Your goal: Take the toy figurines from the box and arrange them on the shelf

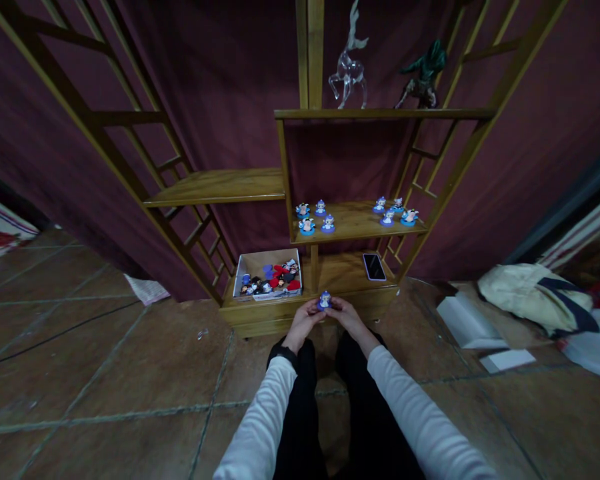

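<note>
Between my two hands, just in front of the lowest shelf, is a small purple and white figurine [325, 301] on a purple base, held upright. My left hand [305, 320] grips it from the left and my right hand [347, 316] from the right, fingers closed at its base. Ahead, several similar figurines stand in two groups on the middle shelf [353, 223]: one group [328, 224] at its left end, another group [388, 217] at its right end. Left of my hands, an open cardboard box [269, 257] holds a jumble of red, black, white and purple pieces.
A phone [375, 267] lies on the lowest shelf at right. The top shelf [380, 114] bears a clear deer statuette [349, 73] and a dark green figure [424, 75]. Right on the tiled floor are white boxes [470, 323] and a cream bag [530, 293]; a cable [65, 333] runs left.
</note>
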The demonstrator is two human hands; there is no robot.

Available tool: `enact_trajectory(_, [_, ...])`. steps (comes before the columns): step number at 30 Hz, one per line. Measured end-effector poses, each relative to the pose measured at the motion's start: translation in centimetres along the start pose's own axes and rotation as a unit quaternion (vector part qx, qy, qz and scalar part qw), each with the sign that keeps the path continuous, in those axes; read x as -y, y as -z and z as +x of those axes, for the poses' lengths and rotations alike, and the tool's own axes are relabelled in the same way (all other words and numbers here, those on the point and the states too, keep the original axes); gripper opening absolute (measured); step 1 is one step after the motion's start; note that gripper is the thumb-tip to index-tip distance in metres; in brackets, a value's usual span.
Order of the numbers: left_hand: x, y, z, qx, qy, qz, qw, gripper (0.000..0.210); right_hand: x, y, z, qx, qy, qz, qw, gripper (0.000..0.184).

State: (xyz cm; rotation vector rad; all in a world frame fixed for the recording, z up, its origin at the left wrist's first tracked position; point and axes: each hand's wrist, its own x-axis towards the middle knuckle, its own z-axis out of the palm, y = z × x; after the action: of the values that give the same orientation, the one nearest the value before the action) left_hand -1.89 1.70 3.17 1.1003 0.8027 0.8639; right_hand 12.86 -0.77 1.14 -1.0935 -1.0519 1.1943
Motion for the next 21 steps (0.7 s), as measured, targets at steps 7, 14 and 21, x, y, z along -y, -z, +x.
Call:
enact_trajectory(7, [0.8,-0.2,0.3,0.000,-0.029,0.009,1.000,0.056,0.6,0.3,-0.4,0.021,-0.017,0.010,1.000,0.040])
enact_trajectory(14, [1.3,0.1,0.7,-0.006,-0.046,0.032,0.998,0.050,0.9,0.3,-0.6,0.025,-0.021,-0.001,0.999,0.040])
enact_trajectory(21, [1.9,0.1,1.0,-0.033,-0.077,0.084,0.993,0.049,1.4,0.2,-0.9,0.024,-0.022,-0.006,0.999,0.038])
